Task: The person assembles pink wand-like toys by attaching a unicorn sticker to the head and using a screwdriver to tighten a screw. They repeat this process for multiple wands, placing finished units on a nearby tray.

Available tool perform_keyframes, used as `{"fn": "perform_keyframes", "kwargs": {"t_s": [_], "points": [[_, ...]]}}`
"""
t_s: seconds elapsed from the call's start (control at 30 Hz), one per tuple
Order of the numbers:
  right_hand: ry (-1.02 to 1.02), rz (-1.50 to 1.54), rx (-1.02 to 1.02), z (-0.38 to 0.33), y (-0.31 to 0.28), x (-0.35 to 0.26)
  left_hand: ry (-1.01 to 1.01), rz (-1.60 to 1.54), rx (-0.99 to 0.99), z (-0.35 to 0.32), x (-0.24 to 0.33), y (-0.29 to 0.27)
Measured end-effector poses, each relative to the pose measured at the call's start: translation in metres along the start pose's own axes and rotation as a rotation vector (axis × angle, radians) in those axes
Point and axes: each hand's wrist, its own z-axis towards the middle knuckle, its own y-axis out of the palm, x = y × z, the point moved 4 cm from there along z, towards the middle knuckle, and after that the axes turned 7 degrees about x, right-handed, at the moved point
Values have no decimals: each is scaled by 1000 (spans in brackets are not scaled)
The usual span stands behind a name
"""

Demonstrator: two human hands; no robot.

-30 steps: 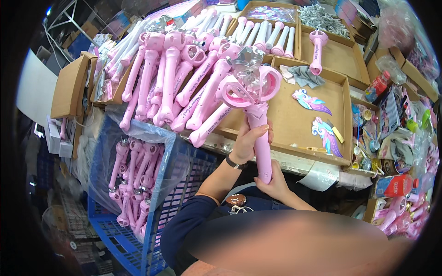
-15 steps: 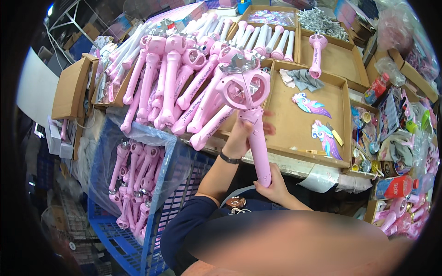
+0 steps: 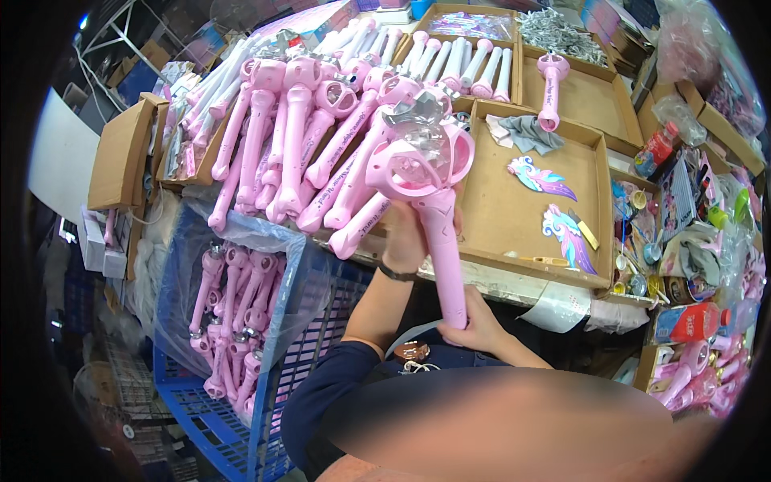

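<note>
A pink toy wand (image 3: 442, 241) stands tilted in front of me, with a ring-shaped head, a clear ball in it and a silver crown on top. My left hand (image 3: 404, 238) is closed round its neck just below the head, and most of those fingers are hidden behind the handle. My right hand (image 3: 480, 328) grips the lower end of the handle. Left of it, a heap of similar pink wands (image 3: 301, 104) lies on the table. To its right, two winged blue and purple decorations (image 3: 540, 178) rest in a cardboard tray (image 3: 498, 217).
A blue plastic crate (image 3: 301, 265) lined with clear film holds several pink wands at my left. Behind lie white and pink handles (image 3: 474, 68) and silver parts (image 3: 562, 38) in boxes. One wand (image 3: 552, 92) lies in another tray. Bottles (image 3: 687, 324) and small pots crowd the right side.
The wand has turned about its length, so its head now faces another way, with the rings spread apart. Its head has shifted slightly left. Both hands still hold it.
</note>
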Motion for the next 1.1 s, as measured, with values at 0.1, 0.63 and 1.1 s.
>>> {"fn": "perform_keyframes", "kwargs": {"t_s": [0.1,0.63,1.1], "points": [[100,-42,-77,6,-8,-7,26,-51,65,17,17,-12],[-189,-226,404,87,-82,-93,-64,163,160,9,17,-11],[215,-48,351,93,-99,-73,152,373,157,-1,13,-31]]}}
